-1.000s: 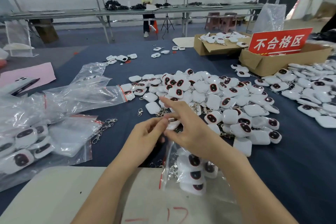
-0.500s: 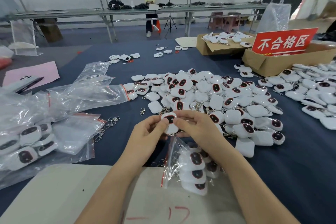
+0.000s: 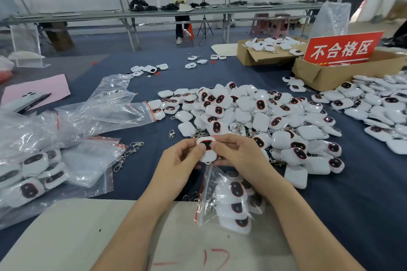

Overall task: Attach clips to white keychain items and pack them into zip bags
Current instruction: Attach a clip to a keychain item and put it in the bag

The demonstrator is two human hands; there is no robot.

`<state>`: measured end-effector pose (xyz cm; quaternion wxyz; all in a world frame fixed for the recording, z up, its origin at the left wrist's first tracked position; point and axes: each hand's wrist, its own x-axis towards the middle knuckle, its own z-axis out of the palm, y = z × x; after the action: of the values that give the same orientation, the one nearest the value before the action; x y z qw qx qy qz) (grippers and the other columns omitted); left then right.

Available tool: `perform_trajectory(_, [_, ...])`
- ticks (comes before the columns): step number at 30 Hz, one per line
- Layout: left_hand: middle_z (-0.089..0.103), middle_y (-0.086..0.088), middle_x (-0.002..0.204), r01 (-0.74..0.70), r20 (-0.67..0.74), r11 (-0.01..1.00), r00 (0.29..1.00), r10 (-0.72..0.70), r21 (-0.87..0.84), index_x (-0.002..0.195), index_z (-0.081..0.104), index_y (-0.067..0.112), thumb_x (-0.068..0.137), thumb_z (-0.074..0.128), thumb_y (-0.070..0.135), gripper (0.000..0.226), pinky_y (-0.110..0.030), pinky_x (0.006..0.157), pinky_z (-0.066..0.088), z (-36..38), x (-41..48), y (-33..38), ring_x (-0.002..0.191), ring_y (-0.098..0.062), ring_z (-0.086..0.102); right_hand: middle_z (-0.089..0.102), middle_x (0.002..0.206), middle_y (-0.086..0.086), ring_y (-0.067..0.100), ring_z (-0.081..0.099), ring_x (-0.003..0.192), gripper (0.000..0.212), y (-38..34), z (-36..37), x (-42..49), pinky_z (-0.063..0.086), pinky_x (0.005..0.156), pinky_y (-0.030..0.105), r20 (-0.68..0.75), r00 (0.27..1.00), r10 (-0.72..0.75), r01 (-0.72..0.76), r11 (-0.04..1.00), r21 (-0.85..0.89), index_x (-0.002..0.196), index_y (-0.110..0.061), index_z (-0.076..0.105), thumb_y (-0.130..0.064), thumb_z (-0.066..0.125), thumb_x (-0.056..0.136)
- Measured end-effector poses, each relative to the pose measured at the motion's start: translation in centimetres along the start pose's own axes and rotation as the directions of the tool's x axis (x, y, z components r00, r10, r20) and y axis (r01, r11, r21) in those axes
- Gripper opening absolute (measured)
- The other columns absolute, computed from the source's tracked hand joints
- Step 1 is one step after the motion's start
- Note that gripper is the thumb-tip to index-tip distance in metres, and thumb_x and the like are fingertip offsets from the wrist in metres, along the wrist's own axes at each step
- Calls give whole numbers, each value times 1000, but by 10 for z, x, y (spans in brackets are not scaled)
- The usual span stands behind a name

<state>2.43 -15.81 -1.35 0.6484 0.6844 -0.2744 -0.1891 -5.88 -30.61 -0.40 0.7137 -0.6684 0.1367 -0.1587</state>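
White plastic with a dark, red-rimmed oval on its face: that is the keychain item (image 3: pixel 206 145) held up between both hands, just above the near edge of the navy table cloth (image 3: pixel 356 209). The left hand (image 3: pixel 178 161) pinches its left side with curled fingers and thumb, and the right hand (image 3: pixel 239 154) grips its right side the same way, thumb over the dark oval. Something small and metallic seems to hang at the item's lower edge, though I cannot tell whether it is a clip. Directly below the hands lies a clear zip bag (image 3: pixel 206 196) with a red seal strip, several white items already inside, resting partly on a pale board (image 3: pixel 77 237) marked with red strokes. Just beyond the hands spreads a big pile of keychain items (image 3: pixel 264 114), some face up and some face down, with metal clips tangled among them. Loose clips (image 3: pixel 126 157) lie to the left, touching a heap of empty zip bags (image 3: pixel 103 114), and filled bags (image 3: pixel 33 174) sit at the far left. At the far right, a cardboard box (image 3: pixel 323 76) carries a red sign (image 3: pixel 342 49).
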Motion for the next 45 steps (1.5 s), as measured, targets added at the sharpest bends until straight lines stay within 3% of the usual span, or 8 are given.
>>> perform_trajectory(5, [77,8,89,-26,44,1000,999,27,-8,111,73,19,99,62,13,17,-12,70,51,0,-3,3,75,-1,67,78,90,6,16,76,84,10,0,-1,-1,59,70,20,-5,1000,-1,1,1000,-5,97,-20,75,-12,69,94])
perform_trajectory(14, [77,-1,100,-33,55,999,998,32,6,108,70,29,94,70,15,20,-20,83,56,1,-3,-2,96,-20,72,79,92,3,15,76,89,13,0,-2,-2,58,72,18,46,999,-9,7,999,35,98,-21,74,-11,68,94])
perform_trajectory(23, [77,3,103,-33,68,999,997,30,42,114,68,25,96,67,13,21,-28,91,57,1,-1,-6,100,-19,72,79,90,1,14,76,87,17,6,-3,2,58,72,17,37,999,-21,21,1000,-6,91,-29,78,-14,71,93])
perform_trajectory(28, [77,9,101,-89,53,995,995,87,41,114,70,32,94,70,18,24,-16,79,54,2,-1,-2,92,-7,72,78,97,5,16,75,92,15,9,-4,4,60,73,21,13,1000,-12,12,999,36,106,-22,74,-14,65,97])
perform_trajectory(33, [74,15,112,-132,94,988,988,124,80,134,61,33,101,62,21,35,-17,82,54,2,-2,-1,95,-6,72,76,93,10,16,75,83,22,10,-4,4,60,71,25,-30,999,-32,33,999,25,117,-25,69,-16,64,97])
perform_trajectory(36, [71,19,111,-133,70,987,989,127,86,127,63,37,94,71,19,38,-18,80,55,3,-1,-3,90,-6,70,78,99,8,19,75,90,28,8,-4,1,59,74,23,48,998,-44,44,999,-6,117,-30,71,-11,58,101])
perform_trajectory(40, [64,18,105,-112,-36,977,992,121,180,120,59,45,84,81,27,46,-13,73,50,6,-1,-7,84,-1,60,71,112,24,21,69,95,42,6,-2,-3,54,86,26,245,969,10,-26,998,65,121,-41,70,-12,51,98])
perform_trajectory(45, [55,13,114,-140,9,934,989,145,327,127,47,53,91,73,25,52,-3,81,42,5,-1,-6,96,6,55,73,115,15,27,70,110,38,10,-3,-1,58,91,30,246,969,1,-30,993,115,130,-30,62,-6,50,103])
